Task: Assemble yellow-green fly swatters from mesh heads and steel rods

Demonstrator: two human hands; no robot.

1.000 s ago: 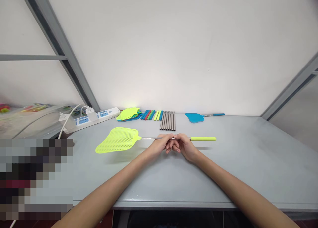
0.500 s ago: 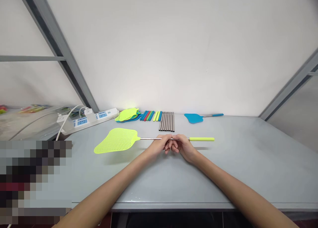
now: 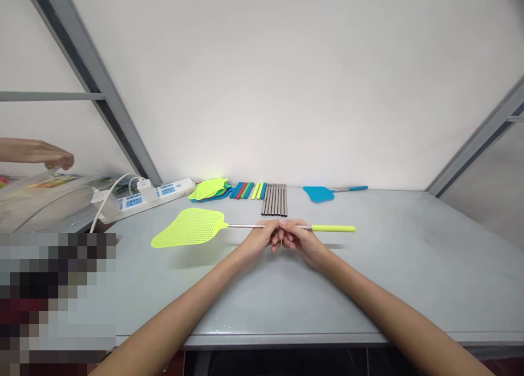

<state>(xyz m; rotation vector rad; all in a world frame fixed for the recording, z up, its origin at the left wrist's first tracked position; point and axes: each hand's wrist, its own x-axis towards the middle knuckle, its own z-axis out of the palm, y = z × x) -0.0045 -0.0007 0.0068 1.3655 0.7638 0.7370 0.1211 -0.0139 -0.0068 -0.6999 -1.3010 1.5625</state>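
A fly swatter point(image 3: 191, 226) with a yellow-green perforated head, a thin metal shaft and a yellow-green grip lies crosswise in my hands, raised a little above the grey table. My left hand point(image 3: 264, 238) is closed around the shaft on the head side. Close against it, my right hand point(image 3: 302, 239) is closed around the shaft beside the grip. The fingers of both hands meet in the middle and hide that stretch of the shaft. Behind my hands lies a row of metal tubes point(image 3: 274, 200).
Along the wall lie stacked swatter heads point(image 3: 209, 189), several coloured grips point(image 3: 242, 190) and a blue fly swatter point(image 3: 319, 194). A white power strip point(image 3: 159, 193) with cables stands at the left. Beyond it, another person's hand point(image 3: 57, 156) is over a clear plastic bag point(image 3: 36, 201).
My hands have pressed slightly closer together on the shaft, and the swatter's head has shifted slightly left and up. Another person's hand has come into view at the far left, lifting the plastic.
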